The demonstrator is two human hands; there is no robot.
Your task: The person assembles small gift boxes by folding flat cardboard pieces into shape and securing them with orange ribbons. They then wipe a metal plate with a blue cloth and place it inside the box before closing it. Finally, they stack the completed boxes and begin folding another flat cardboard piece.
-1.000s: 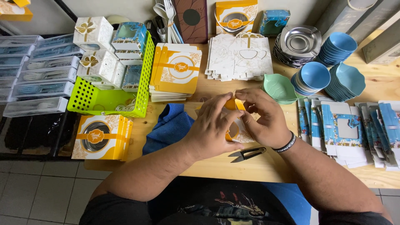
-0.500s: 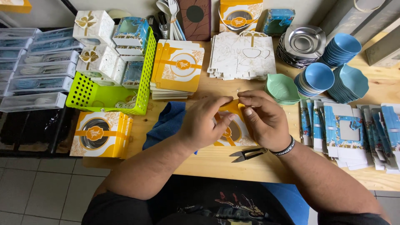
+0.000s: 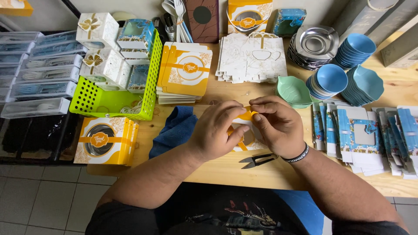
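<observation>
Hands first: I see my left hand [image 3: 216,132] and right hand [image 3: 278,127] meeting over a flat orange-and-white cardboard gift box with a round window [image 3: 244,130], which lies on the pale wooden table [image 3: 226,167] near its front edge. Both sets of fingers are curled tight, thumb and forefinger of each pinching the same orange fold at the box's top edge, so the two hands touch there.

Just in front of the right wrist lie small black thread snips [image 3: 257,160], close to the table's edge. A folded dark blue cloth [image 3: 174,130] sits just left of the left hand. Behind the hands, a stack of flat orange box blanks [image 3: 185,72] and a stack of flat white floral box blanks [image 3: 252,58] leave only a narrow strip of bare wood. A mint-green leaf-shaped dish [image 3: 294,91] stands near the right knuckles, and blue-printed flat cartons [image 3: 361,135] crowd the right side. A lime-green perforated plastic basket [image 3: 109,102] bounds the left.
</observation>
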